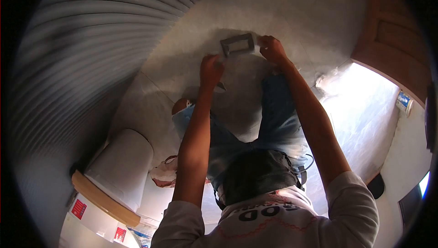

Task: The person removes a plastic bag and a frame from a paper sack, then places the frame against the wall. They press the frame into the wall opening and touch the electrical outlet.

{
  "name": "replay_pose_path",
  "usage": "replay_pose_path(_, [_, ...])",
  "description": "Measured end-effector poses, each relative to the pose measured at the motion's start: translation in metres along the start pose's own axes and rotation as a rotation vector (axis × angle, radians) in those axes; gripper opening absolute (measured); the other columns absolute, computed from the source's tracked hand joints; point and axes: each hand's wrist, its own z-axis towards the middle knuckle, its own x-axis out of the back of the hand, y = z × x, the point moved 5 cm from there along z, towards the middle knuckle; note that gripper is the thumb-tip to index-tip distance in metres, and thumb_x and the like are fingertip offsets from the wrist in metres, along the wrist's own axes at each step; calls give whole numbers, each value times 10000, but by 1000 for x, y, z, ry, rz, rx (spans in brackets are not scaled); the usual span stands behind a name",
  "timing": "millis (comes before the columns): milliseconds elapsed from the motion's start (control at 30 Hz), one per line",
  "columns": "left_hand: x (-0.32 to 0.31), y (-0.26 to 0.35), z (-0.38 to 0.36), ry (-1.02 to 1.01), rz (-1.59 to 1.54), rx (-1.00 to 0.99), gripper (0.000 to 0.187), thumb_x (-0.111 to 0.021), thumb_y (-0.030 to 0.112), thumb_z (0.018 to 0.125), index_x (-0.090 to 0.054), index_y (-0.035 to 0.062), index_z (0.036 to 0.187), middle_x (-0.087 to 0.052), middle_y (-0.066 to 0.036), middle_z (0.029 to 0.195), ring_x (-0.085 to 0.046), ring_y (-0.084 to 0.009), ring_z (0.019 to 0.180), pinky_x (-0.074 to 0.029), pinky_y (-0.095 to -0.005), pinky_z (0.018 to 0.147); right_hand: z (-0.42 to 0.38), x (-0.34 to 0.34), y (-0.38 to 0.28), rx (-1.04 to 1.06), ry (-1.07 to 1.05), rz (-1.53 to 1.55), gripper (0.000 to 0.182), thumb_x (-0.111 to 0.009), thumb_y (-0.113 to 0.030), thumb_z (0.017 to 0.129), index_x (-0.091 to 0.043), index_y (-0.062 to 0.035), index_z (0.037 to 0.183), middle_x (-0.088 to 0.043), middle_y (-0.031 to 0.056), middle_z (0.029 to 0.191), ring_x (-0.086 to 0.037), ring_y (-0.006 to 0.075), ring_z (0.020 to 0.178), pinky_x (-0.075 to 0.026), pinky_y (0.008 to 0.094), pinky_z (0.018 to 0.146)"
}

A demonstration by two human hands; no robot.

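A small grey rectangular frame [250, 41] with a paler middle lies on the floor between my hands. My left hand [211, 71] is closed just below its left corner, with a faint pale bit at the fingertips. On the other side, my right hand [273, 49] is closed in a pinch right beside the frame's right edge, with a pale blurred bit at the fingers. I cannot tell what either hand pinches. A small dark pointed piece [221, 86] lies near my left wrist. My legs in blue jeans [278, 106] are bent below the frame.
A grey corrugated shutter [100, 33] curves along the left. At lower left stands a white cylindrical container [121, 163], with a crumpled bag [164, 172] next to it. A brown wooden panel [394, 38] is at upper right. Bright light falls on the floor [360, 106].
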Motion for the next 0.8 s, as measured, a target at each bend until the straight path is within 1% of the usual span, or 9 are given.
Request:
replay_pose_path(100, [30, 2, -25, -51, -163, 137, 330, -729, 153, 725, -629, 21, 1011, -618, -133, 975, -598, -285, 924, -470, -382, 814, -21, 33, -2, -22, -10, 6, 406, -642, -164, 679, -624, -72, 1075, -615, 147, 1064, -583, 319, 977, -473, 398, 841])
replay_pose_path(167, [67, 22, -49, -101, -3, 75, 339, -708, 145, 732, -608, 14, 1028, -608, -152, 990, -587, -311, 925, -465, -381, 812, -48, 54, 1, -25, 35, -136, 413, -672, -201, 680, -628, -74, 1071, -613, 160, 1072, -567, 335, 1010, -458, 411, 865])
replay_pose_path(267, [113, 27, -99, 18, 48, 19, 372, -708, 204, 745, -597, 34, 1056, -611, -135, 1003, -576, -311, 957, -449, -399, 851, -96, 72, 0, 42, -15, -199, 447, -673, -249, 695, -610, -85, 1106, -599, 174, 1095, -531, 334, 1068, -437, 425, 895])
replay_pose_path(333, [132, 25, -136, -106, 434, 179, 542, -693, 327, 758, -522, 59, 1197, -534, -180, 1176, -478, -358, 1133, -400, -459, 932, -134, 78, -13, 136, -72, -228, 560, -670, -327, 719, -533, -102, 1213, -506, 201, 1235, -456, 346, 1161, -402, 461, 933])
replay_pose_path(367, [136, 31, -156, -88, 435, 172, 542, -693, 327, 758, -522, 59, 1197, -534, -180, 1176, -478, -358, 1133, -400, -459, 932, -154, 77, -18, 150, -59, -232, 560, -670, -327, 719, -533, -102, 1213, -506, 201, 1235, -456, 346, 1161, -402, 461, 933])
replay_pose_path(433, [137, 24, -191, -92, 388, 400, 738, -666, 444, 755, -385, 85, 1335, -347, -228, 1361, -291, -418, 1280, -331, -532, 987, -184, 71, -18, -20, -11, -255, 660, -649, -395, 746, -429, -131, 1310, -362, 206, 1370, -357, 382, 1238, -354, 536, 950])
replay_pose_path(467, [135, 30, -202, -77, 388, 391, 738, -666, 444, 755, -385, 85, 1335, -347, -228, 1361, -291, -418, 1280, -331, -532, 987, -197, 70, -23, -7, 2, -255, 660, -649, -395, 746, -429, -131, 1310, -362, 206, 1370, -357, 382, 1238, -354, 536, 950])
replay_pose_path(533, [131, 41, -215, -65, 294, 520, 821, -623, 526, 767, -318, 71, 1379, -226, -299, 1412, -205, -449, 1314, -231, -504, 1059, -214, 66, -35, -47, -37, -373, 720, -639, -433, 757, -369, -130, 1351, -260, 203, 1433, -290, 414, 1274, -320, 595, 942])
replay_pose_path(800, [133, 33, -216, 12, 289, 545, 816, -609, 560, 752, -322, 136, 1387, -204, -249, 1441, -218, -441, 1313, -272, -541, 1025, -212, 63, -43, -26, 23, -380, 726, -604, -472, 763, -359, -142, 1362, -263, 201, 1433, -265, 410, 1292, -313, 612, 944])
